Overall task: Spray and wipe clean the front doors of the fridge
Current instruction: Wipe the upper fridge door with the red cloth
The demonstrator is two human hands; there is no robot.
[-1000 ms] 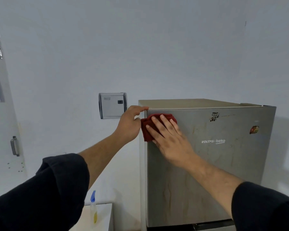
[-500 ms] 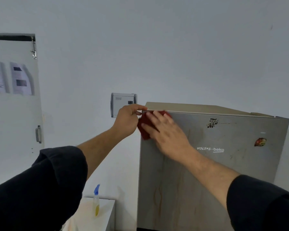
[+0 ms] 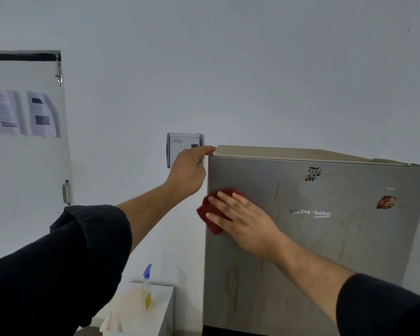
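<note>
The steel-grey upper fridge door (image 3: 325, 251) fills the right half, streaked with brownish drip marks and carrying two stickers. My left hand (image 3: 187, 173) grips the door's top left corner, thumb on top and fingers curled round the side edge. My right hand (image 3: 245, 221) lies flat with straight fingers and presses a red cloth (image 3: 207, 213) against the door near its left edge, a little below the top. Most of the cloth is hidden under my fingers.
A spray bottle (image 3: 146, 287) with a blue nozzle and yellow liquid stands on a low white table (image 3: 160, 311) left of the fridge. A grey wall box (image 3: 182, 146) sits behind my left hand. A white door (image 3: 22, 166) with papers is at far left.
My right hand has slid the red cloth down from the door's top left corner to a spot lower on the left edge. My left hand has kept its hold on the corner.
</note>
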